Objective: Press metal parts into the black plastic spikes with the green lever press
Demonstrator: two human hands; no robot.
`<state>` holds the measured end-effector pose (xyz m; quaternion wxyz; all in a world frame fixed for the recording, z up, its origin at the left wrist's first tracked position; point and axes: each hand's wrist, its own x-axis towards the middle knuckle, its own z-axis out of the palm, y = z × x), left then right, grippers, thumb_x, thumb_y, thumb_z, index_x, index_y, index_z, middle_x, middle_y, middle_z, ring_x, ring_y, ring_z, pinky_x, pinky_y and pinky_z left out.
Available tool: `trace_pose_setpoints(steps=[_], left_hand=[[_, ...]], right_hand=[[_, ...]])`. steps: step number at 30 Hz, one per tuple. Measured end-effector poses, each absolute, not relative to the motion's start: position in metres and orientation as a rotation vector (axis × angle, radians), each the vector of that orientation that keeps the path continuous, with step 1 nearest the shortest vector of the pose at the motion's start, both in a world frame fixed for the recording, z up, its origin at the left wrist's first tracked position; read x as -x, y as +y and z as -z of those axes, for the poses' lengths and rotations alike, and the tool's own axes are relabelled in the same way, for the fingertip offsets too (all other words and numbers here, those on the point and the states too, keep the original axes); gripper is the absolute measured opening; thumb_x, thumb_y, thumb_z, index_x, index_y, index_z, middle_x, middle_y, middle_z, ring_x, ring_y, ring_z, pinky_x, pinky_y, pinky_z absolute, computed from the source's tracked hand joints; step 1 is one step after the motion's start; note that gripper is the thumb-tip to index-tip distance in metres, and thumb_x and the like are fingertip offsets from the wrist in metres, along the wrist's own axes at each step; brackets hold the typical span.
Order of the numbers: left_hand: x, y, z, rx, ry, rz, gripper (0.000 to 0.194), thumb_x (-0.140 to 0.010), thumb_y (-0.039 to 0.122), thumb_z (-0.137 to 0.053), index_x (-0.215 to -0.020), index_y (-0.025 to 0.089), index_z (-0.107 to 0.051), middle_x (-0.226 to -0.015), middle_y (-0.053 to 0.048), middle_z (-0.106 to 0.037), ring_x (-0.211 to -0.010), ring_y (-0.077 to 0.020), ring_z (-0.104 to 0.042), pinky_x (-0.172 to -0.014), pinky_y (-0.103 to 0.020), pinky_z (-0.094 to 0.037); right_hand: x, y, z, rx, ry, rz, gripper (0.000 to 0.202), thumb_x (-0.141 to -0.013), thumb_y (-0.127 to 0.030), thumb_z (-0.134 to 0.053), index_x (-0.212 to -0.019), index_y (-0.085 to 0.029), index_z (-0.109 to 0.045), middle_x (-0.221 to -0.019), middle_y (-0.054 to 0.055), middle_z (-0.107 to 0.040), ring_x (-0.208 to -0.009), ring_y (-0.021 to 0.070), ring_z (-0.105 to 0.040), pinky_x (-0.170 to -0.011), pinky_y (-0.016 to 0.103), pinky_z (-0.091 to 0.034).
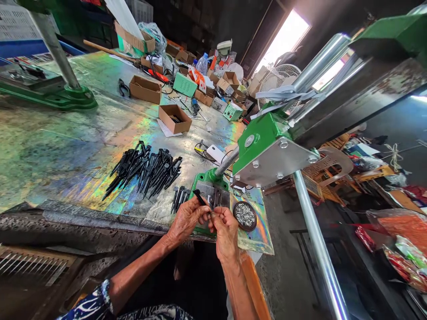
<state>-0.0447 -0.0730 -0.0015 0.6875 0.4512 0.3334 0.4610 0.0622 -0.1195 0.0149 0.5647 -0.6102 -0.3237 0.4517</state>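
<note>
My left hand [187,218] is closed on a thin black part [199,196] whose end sticks up past the fingers. Pinched together at its tip, my right hand [226,227] meets the left one; what its fingers hold is too small to make out. Both hands are in front of the metal base plate [207,190] of a green press. To the right lies a round dish [235,216] of small silvery pins. A few black parts [180,197] lie left of the press base, and a large pile of black parts [143,171] spreads further left.
The green press head [263,151] hangs close at the right, with a steel column below. Small cardboard boxes [173,119], pliers [123,88] and green electrical boxes [184,85] stand further back. Another press stand [76,98] is at the far left.
</note>
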Motion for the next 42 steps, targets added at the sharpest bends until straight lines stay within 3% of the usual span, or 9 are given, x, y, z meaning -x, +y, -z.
trace_pose_setpoints(steps=[10, 23, 30, 42], left_hand=[[0.016, -0.03, 0.02, -1.242, 0.864, -0.962, 0.013, -0.079, 0.031, -0.051, -0.077, 0.019, -0.052, -0.05, 0.005, -0.051, -0.043, -0.01, -0.047, -0.044, -0.02, -0.037], [0.008, -0.015, 0.017, -1.439, 1.006, -0.863, 0.011, -0.076, 0.03, -0.052, -0.077, 0.02, -0.056, -0.049, 0.005, -0.051, -0.038, -0.0108, -0.044, -0.042, -0.022, -0.033], [0.005, -0.012, 0.025, -1.458, 0.992, -0.879, 0.013, -0.078, 0.033, -0.051, -0.079, 0.021, -0.056, -0.051, 0.005, -0.05, -0.04, -0.011, -0.046, -0.04, -0.021, -0.034], [0.006, -0.014, 0.016, -1.548, 1.032, -0.832, 0.007, -0.077, 0.026, -0.051, -0.076, 0.022, -0.056, -0.05, 0.004, -0.05, -0.042, -0.0128, -0.045, -0.047, -0.023, -0.033]], right_hand=[[-0.088, -0.12, -0.018, 1.4, -0.607, -1.047, 0.021, -0.062, -0.026, -0.068, -0.079, -0.017, -0.059, -0.066, 0.001, -0.062, -0.052, 0.011, -0.051, -0.045, 0.021, -0.035], [-0.149, -0.187, -0.082, 1.317, -0.414, -0.894, 0.029, -0.052, -0.026, -0.084, -0.075, -0.017, -0.069, -0.07, 0.005, -0.063, -0.053, 0.01, -0.048, -0.044, 0.02, -0.037], [-0.156, -0.2, -0.091, 1.302, -0.5, -0.895, 0.022, -0.062, -0.027, -0.081, -0.08, -0.021, -0.069, -0.075, 0.006, -0.065, -0.052, 0.0097, -0.049, -0.044, 0.021, -0.038], [-0.156, -0.208, -0.09, 1.341, -0.541, -0.867, 0.023, -0.063, -0.032, -0.08, -0.079, -0.021, -0.068, -0.072, 0.006, -0.064, -0.05, 0.0104, -0.049, -0.041, 0.022, -0.039]])
